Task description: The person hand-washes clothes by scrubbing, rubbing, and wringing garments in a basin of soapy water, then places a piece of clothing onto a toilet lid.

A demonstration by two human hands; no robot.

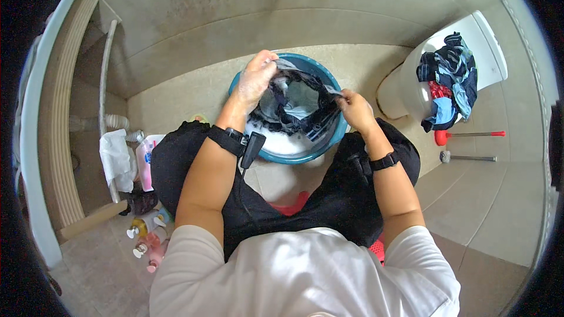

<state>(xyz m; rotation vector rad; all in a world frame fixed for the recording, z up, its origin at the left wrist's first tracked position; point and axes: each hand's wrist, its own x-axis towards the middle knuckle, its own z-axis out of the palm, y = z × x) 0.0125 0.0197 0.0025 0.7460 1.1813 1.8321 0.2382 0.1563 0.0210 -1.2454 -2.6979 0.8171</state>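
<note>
A blue-green plastic basin (329, 70) stands on the floor between my knees, with white suds (282, 143) along its near side. Over it a wet dark garment (299, 120) with light grey parts is stretched between my hands. My left hand (257, 76), coated in foam, grips the garment's edge at the basin's far left rim. My right hand (355, 110) pinches the edge's other end above the right rim. The garment's lower part hangs into the basin among the suds. Its exact kind is hard to make out.
A pile of dark and blue clothes (449, 79) lies on the white toilet (402, 91) at right. A red plunger (442, 137) and a brush (446, 157) lie below it. Several pump bottles (151, 238) and a pink-and-white package (144, 164) stand at left, beside a metal rail (106, 76).
</note>
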